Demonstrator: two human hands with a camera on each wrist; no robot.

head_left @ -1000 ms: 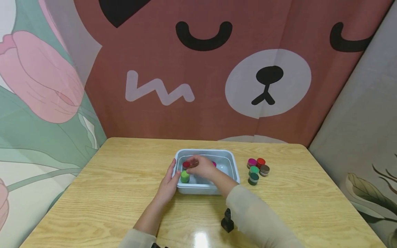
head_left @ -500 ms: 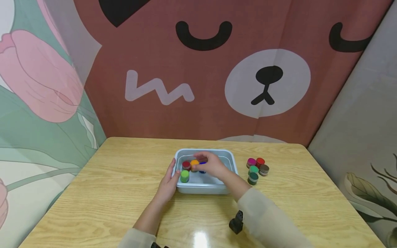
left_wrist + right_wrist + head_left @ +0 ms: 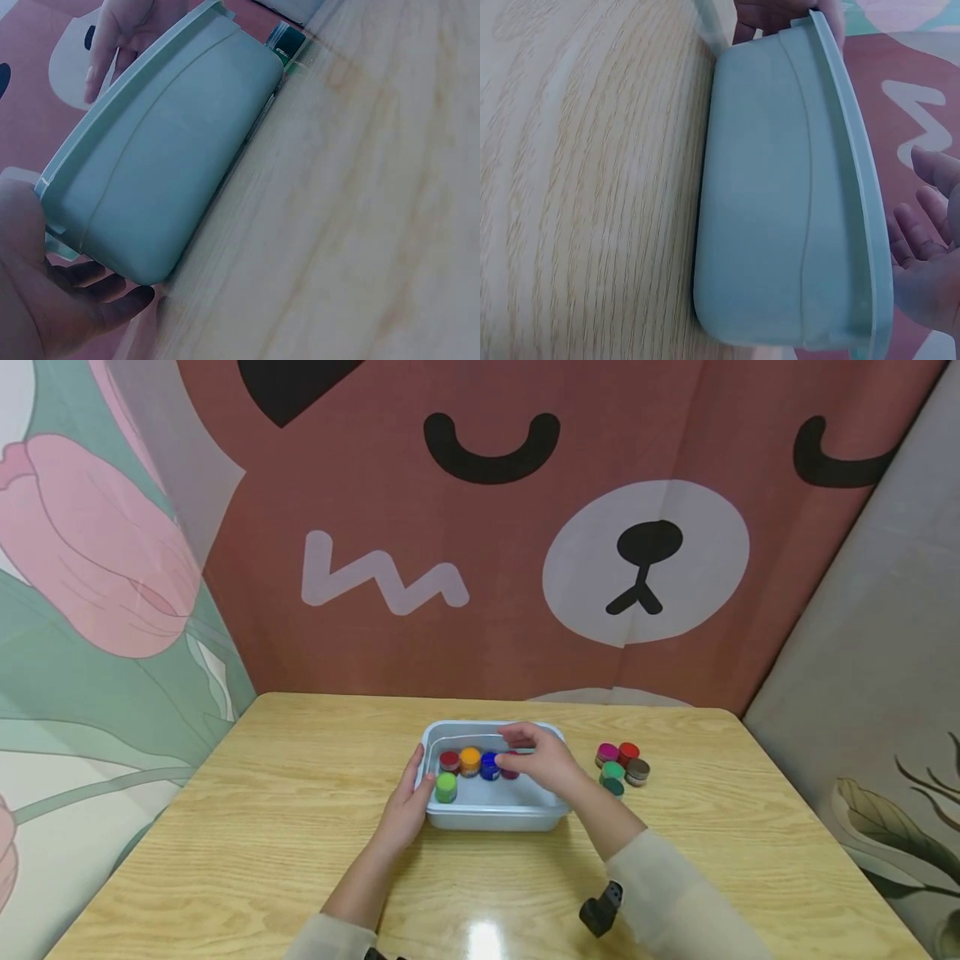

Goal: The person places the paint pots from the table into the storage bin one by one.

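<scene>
In the head view my left hand (image 3: 403, 808) holds the left side of a pale blue plastic basin (image 3: 495, 821), thumb at the rim and fingers along the outer wall. My right hand (image 3: 549, 767) hovers over the basin's right half, beside a dark pink paint jar (image 3: 510, 767) that it partly hides. In the right wrist view its fingers (image 3: 917, 232) are spread and relaxed, holding nothing. A red jar (image 3: 449, 762), an orange jar (image 3: 469, 762) and a blue jar (image 3: 490, 767) form a row with the pink one. In front stands a light green jar (image 3: 446, 787).
Right of the basin, a group of jars stands on the wooden table (image 3: 315, 777): magenta (image 3: 607, 753), red (image 3: 628, 753), green (image 3: 612, 772), brown (image 3: 637, 772) and dark green (image 3: 613, 787). A patterned curtain (image 3: 495, 652) hangs behind the table.
My right hand has moved rightward across the basin, from beside the red jar to the dark pink one, uncovering the orange and blue jars. My left hand has stayed at the basin's side.
</scene>
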